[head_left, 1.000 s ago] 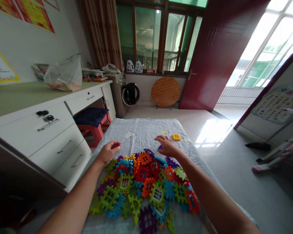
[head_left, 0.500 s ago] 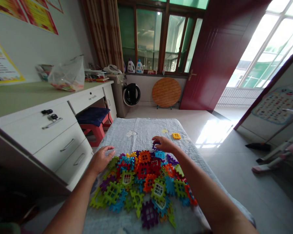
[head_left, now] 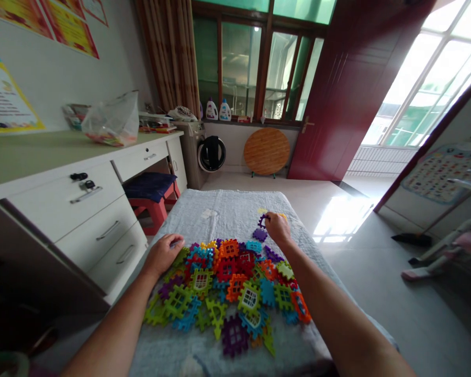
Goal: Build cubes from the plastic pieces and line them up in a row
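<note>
My right hand (head_left: 278, 227) is closed on a purple frame piece (head_left: 263, 221), held a little above the cloth on the far right part of the table. Just below it lies a solid purple piece (head_left: 259, 234). A yellow piece (head_left: 283, 216) shows only partly behind my right hand. My left hand (head_left: 165, 254) rests at the left edge of a heap of interlocking plastic pieces (head_left: 226, 269) in red, orange, green, blue and purple. The fingers of my left hand are slightly curled, with nothing visible in them.
A light cloth (head_left: 220, 201) covers the low table. To the left stand a white desk (head_left: 102, 183) with a plastic bag (head_left: 115, 123) on it and a red stool (head_left: 155, 212). A round wooden board (head_left: 267, 151) leans on the far wall.
My right hand has moved right and slightly away from the heap, lifting the purple frame piece. The solid purple piece now shows on the cloth. My left hand has shifted slightly left.
</note>
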Demonstrator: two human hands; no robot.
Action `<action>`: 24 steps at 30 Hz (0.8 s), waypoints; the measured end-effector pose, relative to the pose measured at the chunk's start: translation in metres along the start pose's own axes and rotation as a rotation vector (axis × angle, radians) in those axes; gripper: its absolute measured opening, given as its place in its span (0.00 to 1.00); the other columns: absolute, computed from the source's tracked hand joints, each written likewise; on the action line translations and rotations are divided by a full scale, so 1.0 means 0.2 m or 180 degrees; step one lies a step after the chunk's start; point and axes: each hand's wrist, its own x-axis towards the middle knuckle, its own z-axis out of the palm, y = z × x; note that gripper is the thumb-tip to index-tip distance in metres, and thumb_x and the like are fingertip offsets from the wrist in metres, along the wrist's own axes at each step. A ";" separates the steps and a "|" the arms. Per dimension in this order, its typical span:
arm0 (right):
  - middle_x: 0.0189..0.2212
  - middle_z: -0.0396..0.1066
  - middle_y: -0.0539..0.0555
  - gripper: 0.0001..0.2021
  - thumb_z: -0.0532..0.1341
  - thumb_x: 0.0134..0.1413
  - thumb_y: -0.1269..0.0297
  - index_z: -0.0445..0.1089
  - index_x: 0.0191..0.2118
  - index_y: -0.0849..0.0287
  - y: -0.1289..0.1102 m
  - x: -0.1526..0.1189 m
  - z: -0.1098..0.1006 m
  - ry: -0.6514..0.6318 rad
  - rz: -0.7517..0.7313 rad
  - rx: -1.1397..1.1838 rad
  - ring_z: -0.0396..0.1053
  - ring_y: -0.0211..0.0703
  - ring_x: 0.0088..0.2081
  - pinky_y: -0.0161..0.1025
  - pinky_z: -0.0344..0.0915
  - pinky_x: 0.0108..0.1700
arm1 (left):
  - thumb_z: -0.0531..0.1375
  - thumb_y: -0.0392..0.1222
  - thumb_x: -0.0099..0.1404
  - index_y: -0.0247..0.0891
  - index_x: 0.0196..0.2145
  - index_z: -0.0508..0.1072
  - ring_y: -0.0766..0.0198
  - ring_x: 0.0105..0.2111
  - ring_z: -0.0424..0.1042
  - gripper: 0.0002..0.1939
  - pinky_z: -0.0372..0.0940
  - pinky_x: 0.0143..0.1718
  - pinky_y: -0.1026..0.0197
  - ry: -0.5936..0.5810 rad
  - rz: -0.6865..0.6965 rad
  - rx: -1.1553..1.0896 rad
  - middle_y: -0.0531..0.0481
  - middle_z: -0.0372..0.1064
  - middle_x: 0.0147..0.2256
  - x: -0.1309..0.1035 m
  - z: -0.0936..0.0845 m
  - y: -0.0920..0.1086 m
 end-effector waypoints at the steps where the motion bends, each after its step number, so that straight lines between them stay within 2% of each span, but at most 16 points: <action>1: 0.35 0.74 0.60 0.14 0.52 0.54 0.69 0.74 0.38 0.60 0.01 0.00 0.00 0.0046 0.0079 -0.0053 0.70 0.48 0.39 0.39 0.61 0.40 | 0.53 0.53 0.59 0.39 0.35 0.72 0.55 0.42 0.71 0.16 0.64 0.47 0.58 -0.0003 0.0006 0.0013 0.45 0.73 0.39 0.00 0.00 0.00; 7: 0.40 0.71 0.62 0.12 0.53 0.56 0.66 0.75 0.36 0.59 0.05 0.01 0.06 0.0084 0.0260 -0.0279 0.70 0.47 0.38 0.39 0.61 0.37 | 0.53 0.52 0.58 0.41 0.34 0.71 0.56 0.41 0.71 0.14 0.64 0.46 0.58 -0.0037 0.0028 0.0035 0.46 0.73 0.38 0.00 0.00 0.00; 12: 0.33 0.73 0.58 0.12 0.54 0.54 0.68 0.76 0.35 0.59 0.08 0.03 0.06 0.0041 0.0210 -0.0230 0.70 0.45 0.37 0.36 0.61 0.38 | 0.53 0.52 0.58 0.41 0.33 0.71 0.56 0.41 0.71 0.14 0.64 0.45 0.58 -0.0008 -0.0023 -0.0002 0.46 0.73 0.37 -0.01 -0.01 0.02; 19: 0.31 0.75 0.55 0.11 0.56 0.52 0.66 0.76 0.35 0.60 0.08 0.00 0.05 -0.0056 -0.0094 -0.0102 0.70 0.42 0.35 0.34 0.61 0.38 | 0.53 0.53 0.57 0.41 0.33 0.71 0.56 0.40 0.72 0.15 0.64 0.45 0.58 0.0003 -0.0023 0.0013 0.46 0.73 0.37 -0.01 -0.01 0.01; 24: 0.35 0.74 0.56 0.10 0.58 0.51 0.63 0.76 0.36 0.59 0.07 -0.07 0.05 -0.0275 -0.0514 -0.0028 0.69 0.44 0.38 0.36 0.62 0.41 | 0.53 0.52 0.58 0.41 0.33 0.72 0.56 0.40 0.72 0.14 0.64 0.45 0.59 0.0016 -0.0038 -0.0009 0.46 0.73 0.37 0.00 0.00 -0.01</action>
